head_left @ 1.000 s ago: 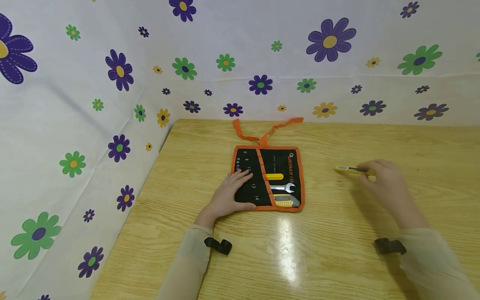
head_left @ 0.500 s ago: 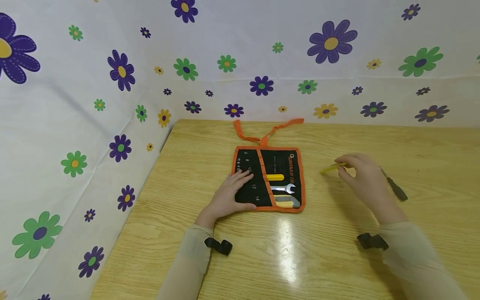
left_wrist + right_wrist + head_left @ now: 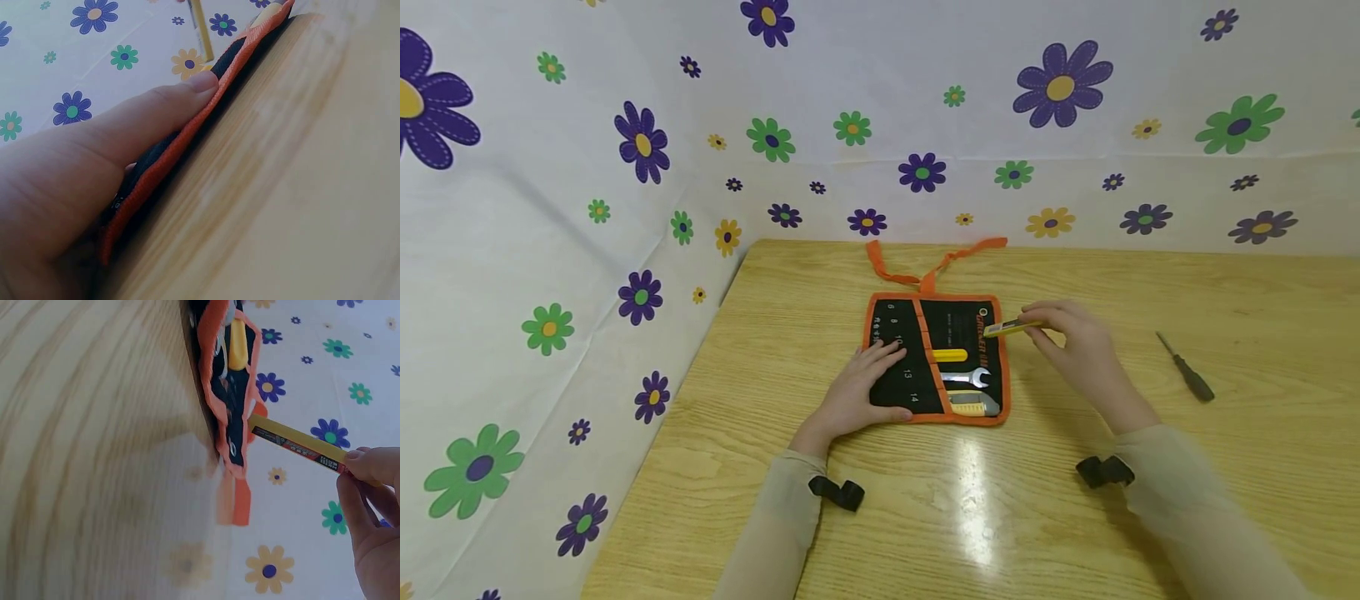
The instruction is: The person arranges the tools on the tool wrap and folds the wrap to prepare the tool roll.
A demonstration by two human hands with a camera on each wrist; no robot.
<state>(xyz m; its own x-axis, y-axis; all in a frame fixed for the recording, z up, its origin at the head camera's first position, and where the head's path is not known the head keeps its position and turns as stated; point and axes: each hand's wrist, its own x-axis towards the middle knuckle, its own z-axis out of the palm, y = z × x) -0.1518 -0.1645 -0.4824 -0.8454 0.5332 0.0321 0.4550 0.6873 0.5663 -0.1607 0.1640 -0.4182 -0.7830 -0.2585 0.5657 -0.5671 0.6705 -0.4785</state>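
A black tool pouch [image 3: 958, 321] with orange edging lies flat on the table. My left hand [image 3: 856, 390] rests on its left part, fingers spread and thumb along the near edge. From its pockets show a yellow handle [image 3: 951, 355], an open-ended wrench [image 3: 973, 377] and a utility knife [image 3: 973, 404]. With thumb and fingers my right hand [image 3: 1086, 354] pinches the end of a slim yellow stick-shaped case [image 3: 300, 445] bearing a printed label. The case's free end is over the pouch's upper right; in the right wrist view it slants above the fabric.
To the right on the wooden table [image 3: 1262, 483] lies a dark-handled screwdriver [image 3: 1191, 379]. Two orange tie straps [image 3: 927, 280] stretch from the pouch's far edge. Flower-printed white cloth [image 3: 887, 83] hangs behind the table and at its left.
My right hand has carried the yellow case leftward, from the right side of the table to the pouch. The screwdriver has come into sight behind it. The left hand stays put.
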